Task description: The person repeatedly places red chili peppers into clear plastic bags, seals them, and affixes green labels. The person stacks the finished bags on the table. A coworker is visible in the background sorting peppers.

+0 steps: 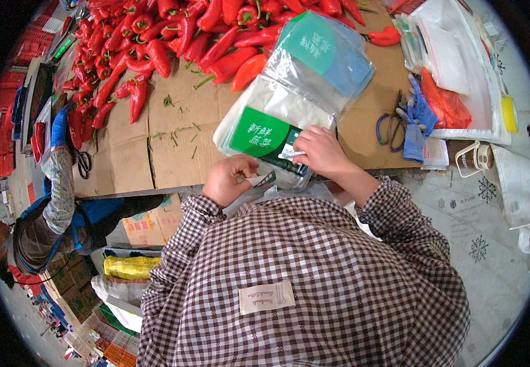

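My left hand pinches a small paper label, whose dark printed end sticks out to the right of the fingers. My right hand rests over the stack of clear plastic bags. Its thumb and fingertips grip a small white label against the top bag's green printed panel, which bears white writing. Beyond this stack, more clear bags with a green print lie at an angle over its far end. The near edge of the stack reaches almost to my checked smock.
Red peppers are heaped across the far side of the cardboard-covered table. To the right lie scissors, blue gloves and a white foam box. A co-worker's sleeved arm reaches in at left, beside black-handled scissors.
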Action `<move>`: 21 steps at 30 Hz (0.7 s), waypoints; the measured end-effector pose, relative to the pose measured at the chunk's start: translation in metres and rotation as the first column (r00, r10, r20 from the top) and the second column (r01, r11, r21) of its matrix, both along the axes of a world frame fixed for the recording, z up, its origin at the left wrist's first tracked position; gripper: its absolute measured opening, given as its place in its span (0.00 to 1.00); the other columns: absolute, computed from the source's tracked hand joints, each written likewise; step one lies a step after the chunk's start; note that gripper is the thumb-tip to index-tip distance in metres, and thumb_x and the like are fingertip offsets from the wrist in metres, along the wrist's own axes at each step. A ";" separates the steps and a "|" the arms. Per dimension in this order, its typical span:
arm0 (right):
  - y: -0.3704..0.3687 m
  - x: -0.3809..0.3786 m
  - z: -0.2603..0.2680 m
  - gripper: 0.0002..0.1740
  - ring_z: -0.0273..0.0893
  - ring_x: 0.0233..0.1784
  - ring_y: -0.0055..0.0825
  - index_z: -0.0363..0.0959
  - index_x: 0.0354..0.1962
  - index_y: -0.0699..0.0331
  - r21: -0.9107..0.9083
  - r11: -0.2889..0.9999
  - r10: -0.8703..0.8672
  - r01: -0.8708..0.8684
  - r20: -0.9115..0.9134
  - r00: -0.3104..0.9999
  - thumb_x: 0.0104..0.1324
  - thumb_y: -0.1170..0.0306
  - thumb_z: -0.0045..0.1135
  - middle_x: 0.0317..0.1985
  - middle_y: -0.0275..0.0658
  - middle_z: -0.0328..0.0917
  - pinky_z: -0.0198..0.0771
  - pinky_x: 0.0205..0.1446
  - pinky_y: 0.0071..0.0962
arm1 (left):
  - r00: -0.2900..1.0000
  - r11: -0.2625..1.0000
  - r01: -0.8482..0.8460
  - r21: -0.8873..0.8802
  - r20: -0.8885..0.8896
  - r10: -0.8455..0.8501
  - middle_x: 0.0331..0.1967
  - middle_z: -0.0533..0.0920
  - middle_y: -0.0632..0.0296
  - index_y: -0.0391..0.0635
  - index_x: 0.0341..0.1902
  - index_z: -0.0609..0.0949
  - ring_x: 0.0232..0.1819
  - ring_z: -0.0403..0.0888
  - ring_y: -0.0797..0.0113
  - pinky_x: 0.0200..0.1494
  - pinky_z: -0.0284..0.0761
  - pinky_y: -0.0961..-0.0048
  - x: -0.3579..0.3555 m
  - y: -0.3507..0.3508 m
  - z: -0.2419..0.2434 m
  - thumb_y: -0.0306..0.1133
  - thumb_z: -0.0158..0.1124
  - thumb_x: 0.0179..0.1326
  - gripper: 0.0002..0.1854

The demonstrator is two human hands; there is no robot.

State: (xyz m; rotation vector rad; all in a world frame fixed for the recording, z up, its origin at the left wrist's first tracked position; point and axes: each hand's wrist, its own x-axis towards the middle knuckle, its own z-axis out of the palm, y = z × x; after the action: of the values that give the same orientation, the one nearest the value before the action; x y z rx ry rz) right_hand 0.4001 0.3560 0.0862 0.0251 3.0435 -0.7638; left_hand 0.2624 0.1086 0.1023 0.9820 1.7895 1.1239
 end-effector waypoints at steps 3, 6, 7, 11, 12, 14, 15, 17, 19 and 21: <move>0.007 -0.003 -0.007 0.12 0.74 0.39 0.38 0.76 0.27 0.60 -0.035 0.999 -0.014 0.012 -0.056 0.998 0.50 0.63 0.68 0.27 0.36 0.74 0.68 0.47 0.38 | 0.966 0.998 -0.059 -0.025 0.250 0.063 0.40 0.82 0.58 0.37 0.30 0.77 0.46 0.81 0.68 0.50 0.76 0.74 0.003 0.004 -0.004 0.12 0.59 0.51 0.08; 0.017 -0.002 -0.009 0.10 0.75 0.33 0.35 0.75 0.26 0.62 -0.279 0.949 -0.168 0.145 -0.060 0.984 0.55 0.65 0.66 0.25 0.39 0.75 0.69 0.41 0.35 | 0.968 0.999 -0.033 -0.006 0.247 0.034 0.37 0.81 0.60 0.37 0.35 0.77 0.43 0.80 0.71 0.47 0.76 0.75 0.004 0.006 -0.010 0.11 0.58 0.53 0.09; 0.023 -0.001 -0.008 0.10 0.75 0.31 0.33 0.75 0.25 0.63 -0.395 0.885 -0.277 0.248 -0.016 0.961 0.56 0.66 0.65 0.25 0.39 0.76 0.70 0.39 0.34 | 0.978 1.000 -0.009 0.004 0.207 0.008 0.36 0.81 0.61 0.37 0.37 0.78 0.42 0.80 0.72 0.47 0.76 0.76 0.004 0.006 -0.011 0.11 0.58 0.54 0.10; 0.051 -0.004 0.011 0.04 0.73 0.31 0.18 0.76 0.35 0.64 -0.790 0.422 -0.794 0.444 -0.086 0.602 0.64 0.73 0.61 0.27 0.30 0.77 0.70 0.36 0.22 | 0.985 0.998 -0.059 0.013 0.166 0.056 0.33 0.82 0.62 0.36 0.39 0.79 0.37 0.80 0.74 0.40 0.77 0.78 0.006 0.010 -0.012 0.12 0.55 0.56 0.10; 0.051 -0.001 0.018 0.04 0.73 0.32 0.18 0.76 0.37 0.63 -0.749 0.512 -0.773 0.420 -0.189 0.606 0.64 0.74 0.61 0.28 0.30 0.77 0.70 0.37 0.22 | 0.976 0.996 -0.085 0.023 0.204 0.078 0.33 0.82 0.62 0.36 0.39 0.79 0.37 0.80 0.75 0.40 0.76 0.78 0.007 0.011 -0.011 0.13 0.56 0.56 0.09; 0.047 0.005 0.032 0.07 0.74 0.33 0.18 0.75 0.40 0.63 -0.669 0.574 -0.780 0.472 -0.273 0.562 0.65 0.74 0.61 0.30 0.29 0.78 0.71 0.39 0.20 | 0.962 0.992 -0.120 0.043 0.253 0.105 0.32 0.81 0.63 0.36 0.38 0.79 0.35 0.80 0.76 0.39 0.76 0.78 0.009 0.015 -0.007 0.15 0.58 0.58 0.06; 0.035 0.007 0.035 0.08 0.74 0.34 0.18 0.75 0.41 0.64 -0.689 0.620 -0.669 0.376 -0.214 0.711 0.65 0.73 0.61 0.31 0.30 0.78 0.71 0.40 0.21 | 0.958 0.990 -0.128 0.052 0.266 0.110 0.32 0.81 0.64 0.37 0.37 0.79 0.34 0.79 0.77 0.38 0.76 0.78 0.010 0.016 -0.005 0.16 0.59 0.58 0.05; 0.005 0.009 0.038 0.12 0.76 0.37 0.17 0.74 0.45 0.67 -0.675 0.691 -0.353 0.258 -0.004 0.936 0.65 0.73 0.61 0.35 0.32 0.79 0.72 0.41 0.21 | 0.949 0.989 -0.143 0.048 0.289 0.123 0.30 0.81 0.64 0.37 0.36 0.79 0.32 0.79 0.78 0.35 0.75 0.79 0.012 0.020 0.000 0.18 0.61 0.59 0.03; -0.018 0.006 0.037 0.11 0.77 0.34 0.18 0.75 0.42 0.69 -0.825 0.536 -0.093 0.178 0.151 0.984 0.63 0.73 0.62 0.31 0.34 0.81 0.73 0.40 0.21 | 0.942 0.986 -0.159 0.040 0.306 0.140 0.26 0.80 0.65 0.38 0.33 0.79 0.29 0.77 0.79 0.31 0.73 0.79 0.012 0.023 0.002 0.21 0.64 0.58 0.02; -0.030 0.003 0.036 0.08 0.77 0.31 0.18 0.76 0.37 0.69 -0.849 0.488 0.003 0.203 0.234 0.972 0.62 0.73 0.62 0.28 0.34 0.81 0.72 0.38 0.21 | 0.983 0.993 -0.116 -0.006 0.140 0.115 0.24 0.77 0.68 0.40 0.30 0.77 0.27 0.73 0.80 0.29 0.69 0.79 0.010 0.022 0.003 0.26 0.68 0.57 0.08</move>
State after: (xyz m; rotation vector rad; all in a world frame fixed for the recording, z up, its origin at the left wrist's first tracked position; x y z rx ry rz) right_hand 0.4029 0.3259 0.1221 0.2601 2.1031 -2.0659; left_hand 0.2725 0.1311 0.1051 0.7890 1.7498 1.2358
